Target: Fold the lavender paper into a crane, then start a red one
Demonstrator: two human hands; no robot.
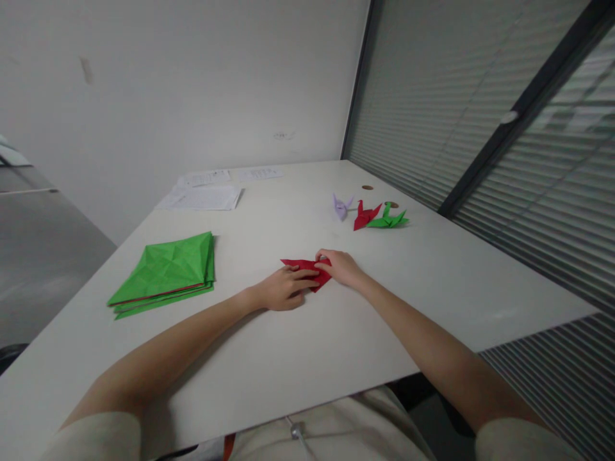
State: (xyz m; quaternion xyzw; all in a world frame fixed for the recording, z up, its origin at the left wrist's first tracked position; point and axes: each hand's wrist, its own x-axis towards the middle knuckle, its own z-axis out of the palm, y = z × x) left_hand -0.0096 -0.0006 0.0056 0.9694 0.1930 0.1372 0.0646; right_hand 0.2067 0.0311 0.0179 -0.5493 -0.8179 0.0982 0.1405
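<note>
A folded piece of red origami paper lies on the white table in front of me, with pointed corners to the left and toward me. My left hand rests flat on its left part, fingers stretched across the paper. At the upper right edge, my right hand pinches the paper between thumb and curled fingers. Part of the red paper is hidden under both hands.
A stack of creased green paper with a red layer lies to the left. Folded paper cranes in lilac, red and green stand back right. Printed sheets lie at the back left. Slatted blinds border the table's right.
</note>
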